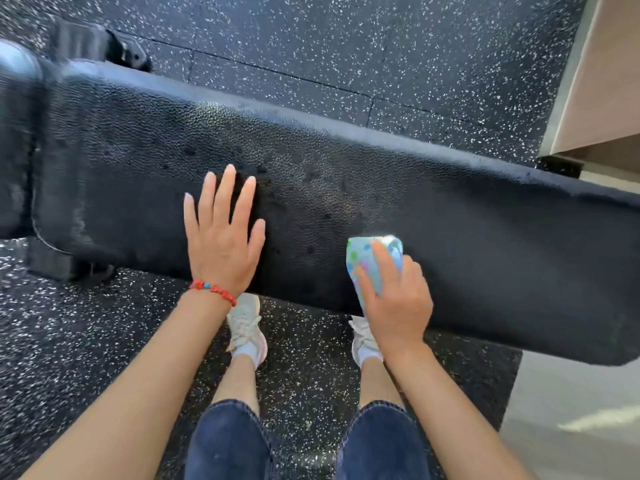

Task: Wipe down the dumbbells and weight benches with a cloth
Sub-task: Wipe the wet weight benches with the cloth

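Note:
A long black padded weight bench (485,237) runs across the view from left to right, its pebbled top dotted with dark wet spots. My left hand (223,237) lies flat on the pad with fingers spread, a red bead bracelet on the wrist. My right hand (394,299) presses a folded light-blue cloth (367,258) with coloured dots onto the pad near its front edge. No dumbbells are in view.
Black speckled rubber flooring (346,46) surrounds the bench. The bench's frame and foot (55,261) show at the left, with another black part (104,46) behind. A beige wall or cabinet (602,81) stands at the upper right. My feet in white sneakers (244,327) stand under the bench edge.

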A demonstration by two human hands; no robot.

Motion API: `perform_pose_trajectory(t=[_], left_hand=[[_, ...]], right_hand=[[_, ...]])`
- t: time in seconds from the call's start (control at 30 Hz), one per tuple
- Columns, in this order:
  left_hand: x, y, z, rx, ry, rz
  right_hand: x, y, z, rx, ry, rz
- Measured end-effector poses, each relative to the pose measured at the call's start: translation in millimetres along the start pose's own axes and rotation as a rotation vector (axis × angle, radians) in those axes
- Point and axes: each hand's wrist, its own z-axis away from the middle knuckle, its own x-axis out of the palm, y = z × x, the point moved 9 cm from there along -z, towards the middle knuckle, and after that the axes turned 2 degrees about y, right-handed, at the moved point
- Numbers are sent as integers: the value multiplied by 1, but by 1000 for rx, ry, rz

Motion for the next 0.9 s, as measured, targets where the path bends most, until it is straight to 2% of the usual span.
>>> perform_pose_trajectory(t=[0.2, 0.3, 0.37, 0.5, 0.67, 0.83, 0.9], left_hand=[[10, -8, 4, 48, -15, -9], [9, -8, 4, 52, -3, 3], [8, -9, 4, 54, -2, 14], [2, -9, 3, 75, -15, 68], [-11, -32, 0, 101, 9, 109], [-8, -78, 1, 83, -18, 50], [-4, -84, 3, 113, -35, 26]], right_hand=[[11, -20, -71, -48, 71, 79], [30, -21, -126, 208, 49, -91], [35, -20, -134, 310, 46, -113], [19, -47, -78, 162, 112, 3], [17, -77, 0, 185, -23, 7], [34, -76, -54, 115, -2, 42], [48, -70, -95, 225, -66, -44]])
